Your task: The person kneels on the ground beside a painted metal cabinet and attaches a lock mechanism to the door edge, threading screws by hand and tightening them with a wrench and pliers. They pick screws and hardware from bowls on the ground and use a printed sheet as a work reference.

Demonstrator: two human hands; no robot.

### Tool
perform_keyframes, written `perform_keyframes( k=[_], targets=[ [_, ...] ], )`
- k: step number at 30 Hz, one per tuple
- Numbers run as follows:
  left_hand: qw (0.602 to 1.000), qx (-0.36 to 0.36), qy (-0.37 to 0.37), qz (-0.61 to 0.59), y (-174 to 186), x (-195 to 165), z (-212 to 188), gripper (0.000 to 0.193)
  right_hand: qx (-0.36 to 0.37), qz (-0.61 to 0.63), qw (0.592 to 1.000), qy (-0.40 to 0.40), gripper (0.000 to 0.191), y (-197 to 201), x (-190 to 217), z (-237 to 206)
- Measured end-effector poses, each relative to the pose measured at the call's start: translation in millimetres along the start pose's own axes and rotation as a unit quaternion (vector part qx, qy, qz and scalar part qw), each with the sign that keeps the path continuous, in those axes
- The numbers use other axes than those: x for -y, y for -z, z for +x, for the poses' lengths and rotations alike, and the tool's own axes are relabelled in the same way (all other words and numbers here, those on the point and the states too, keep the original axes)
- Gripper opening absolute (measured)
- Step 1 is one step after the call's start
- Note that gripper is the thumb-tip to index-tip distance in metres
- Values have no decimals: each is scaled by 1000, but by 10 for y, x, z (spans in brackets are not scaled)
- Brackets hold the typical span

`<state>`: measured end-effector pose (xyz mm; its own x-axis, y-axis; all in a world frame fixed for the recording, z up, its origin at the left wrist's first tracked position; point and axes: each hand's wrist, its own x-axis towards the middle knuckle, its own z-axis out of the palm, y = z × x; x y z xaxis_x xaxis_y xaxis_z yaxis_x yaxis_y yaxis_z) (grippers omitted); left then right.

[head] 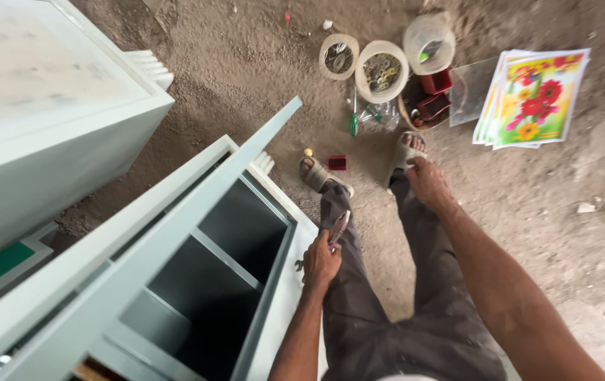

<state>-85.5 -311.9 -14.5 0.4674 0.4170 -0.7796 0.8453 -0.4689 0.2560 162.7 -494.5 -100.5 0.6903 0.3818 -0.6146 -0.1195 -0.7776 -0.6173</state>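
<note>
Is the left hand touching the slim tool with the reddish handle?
Touching. The head view shows the left hand closed around the slim tool with the reddish handle, which sticks out above the fingers.

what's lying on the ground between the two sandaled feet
A small red box lies on the dirt between the left sandal and right sandal, seen in the head view.

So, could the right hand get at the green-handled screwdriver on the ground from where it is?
Probably yes: the right hand rests by the sandalled right foot, and the green-handled screwdriver lies on open dirt just beyond, nothing between them.
</note>
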Motion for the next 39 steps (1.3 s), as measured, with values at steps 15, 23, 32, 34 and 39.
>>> perform_keyframes(
  k=[15, 23, 32, 34, 39],
  targets=[
    [886, 125, 184, -407, -218, 422, 1025, 29, -76, -223, 947, 220, 44, -1691, 519, 2857],
    [799, 188, 202, -534, -840, 897, 775, 32, 22, -313, 944, 99, 19, -2367, -79, 4061],
    [773, 232, 149, -572, -1373, 774, 933, 34, 46, -356, 932, 53, 19, -2573, -339, 4529],
    [789, 216, 185, -545, -1347, 651, 1050, 33, 32, -355, 932, 67, 19, -2604, -367, 4479],
    [800, 178, 139, -556, -1223, 417, 1483, 26, -22, -334, 931, 142, 20, -2562, -288, 4180]
  ],
)
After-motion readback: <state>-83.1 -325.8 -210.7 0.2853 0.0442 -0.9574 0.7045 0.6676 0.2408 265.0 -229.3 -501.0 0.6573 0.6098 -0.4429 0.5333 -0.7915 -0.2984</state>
